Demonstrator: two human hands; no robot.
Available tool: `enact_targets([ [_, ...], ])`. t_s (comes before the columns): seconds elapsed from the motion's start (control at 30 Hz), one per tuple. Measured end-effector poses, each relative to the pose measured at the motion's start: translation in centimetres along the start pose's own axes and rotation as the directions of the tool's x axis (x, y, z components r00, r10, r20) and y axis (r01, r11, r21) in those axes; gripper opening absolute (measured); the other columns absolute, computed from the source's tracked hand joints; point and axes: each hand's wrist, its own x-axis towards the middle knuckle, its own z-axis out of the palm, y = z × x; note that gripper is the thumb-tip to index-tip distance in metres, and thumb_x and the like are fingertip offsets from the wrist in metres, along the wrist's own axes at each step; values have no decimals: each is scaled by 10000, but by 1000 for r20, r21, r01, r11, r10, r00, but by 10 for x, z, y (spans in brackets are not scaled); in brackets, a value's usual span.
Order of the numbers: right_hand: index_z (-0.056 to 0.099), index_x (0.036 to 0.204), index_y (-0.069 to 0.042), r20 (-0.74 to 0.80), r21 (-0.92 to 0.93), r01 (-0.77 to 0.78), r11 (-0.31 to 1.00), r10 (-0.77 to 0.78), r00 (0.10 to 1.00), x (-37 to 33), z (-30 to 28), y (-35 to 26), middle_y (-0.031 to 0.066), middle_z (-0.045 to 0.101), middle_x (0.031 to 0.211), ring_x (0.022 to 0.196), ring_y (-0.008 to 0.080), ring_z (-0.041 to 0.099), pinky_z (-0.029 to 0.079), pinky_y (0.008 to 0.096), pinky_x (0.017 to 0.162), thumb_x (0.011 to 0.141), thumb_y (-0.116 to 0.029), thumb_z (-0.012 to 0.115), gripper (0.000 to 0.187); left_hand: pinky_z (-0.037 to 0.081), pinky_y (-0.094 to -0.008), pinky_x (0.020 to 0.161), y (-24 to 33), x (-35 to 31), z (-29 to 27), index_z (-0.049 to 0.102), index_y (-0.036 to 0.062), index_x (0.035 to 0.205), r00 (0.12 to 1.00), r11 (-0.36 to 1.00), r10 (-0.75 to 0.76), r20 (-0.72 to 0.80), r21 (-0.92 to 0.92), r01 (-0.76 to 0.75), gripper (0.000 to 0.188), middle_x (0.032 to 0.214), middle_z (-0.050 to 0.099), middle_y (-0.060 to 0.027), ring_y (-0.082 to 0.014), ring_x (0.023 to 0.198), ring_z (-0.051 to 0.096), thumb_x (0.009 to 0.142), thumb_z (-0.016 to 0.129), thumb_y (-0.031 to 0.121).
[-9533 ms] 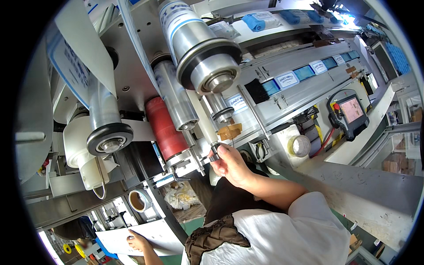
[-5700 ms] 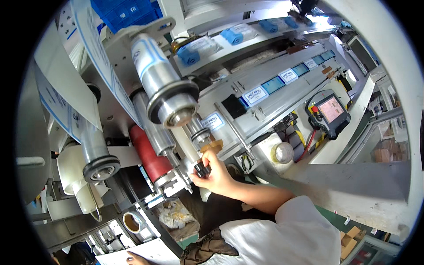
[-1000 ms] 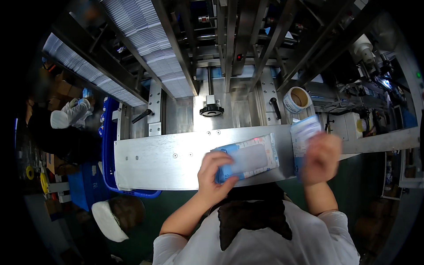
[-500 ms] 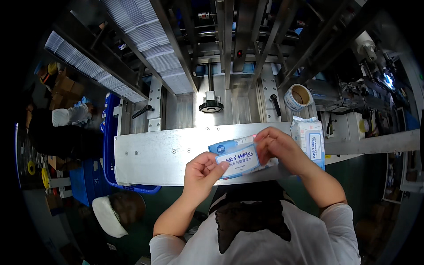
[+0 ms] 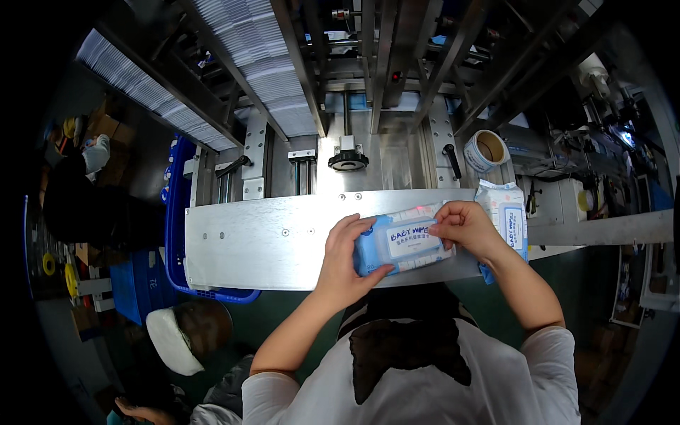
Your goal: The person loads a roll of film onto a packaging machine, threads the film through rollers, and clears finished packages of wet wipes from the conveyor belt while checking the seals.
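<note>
A pale blue and white pack of wet wipes (image 5: 404, 263) lies on the metal shelf in front of me. My left hand (image 5: 345, 256) is wrapped round its left end, thumb along the near edge and fingers at the far side. A white label with a blue border (image 5: 407, 239) rests over the middle of the pack. At the label's right end, my right hand (image 5: 466, 230) pinches its edge between thumb and fingers. Just beyond my right wrist stands a second wipes pack (image 5: 511, 225), in similar colours.
Behind the metal shelf (image 5: 248, 244) rises a machine with a black hand knob (image 5: 348, 160) and tall stacks of white sheets (image 5: 248, 53). A label roll (image 5: 486, 151) sits at the right. Left are a blue crate (image 5: 172, 241), a padded stool (image 5: 173, 340) and another person (image 5: 81, 184).
The label, held up in my left hand before, now lies on the pack. My left hand has shifted to the pack's left end, and my right fingers have closed on the label's edge.
</note>
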Motion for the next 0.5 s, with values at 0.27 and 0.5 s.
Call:
enact_targets([
  [0.27, 614, 799, -8, -55, -94, -25, 995, 20, 998, -1, 8, -1, 17, 618, 645, 510, 55, 505, 387, 190, 465, 782, -62, 719, 119, 305, -388, 1045, -15, -4, 14, 240, 26, 1327, 995, 993, 102, -11, -59, -102, 916, 1258, 471, -164, -275, 1222, 436, 620, 820, 65],
  [0.5, 627, 816, -6, -68, -140, -17, 990, 7, 998, 0, 11, -1, 15, 626, 655, 513, 41, 514, 389, 177, 457, 777, -47, 721, 110, 317, -378, 1036, -18, -6, 19, 239, 16, 1324, 999, 994, 46, -13, -104, -47, 909, 1247, 483, -167, -256, 1193, 464, 623, 817, 50],
])
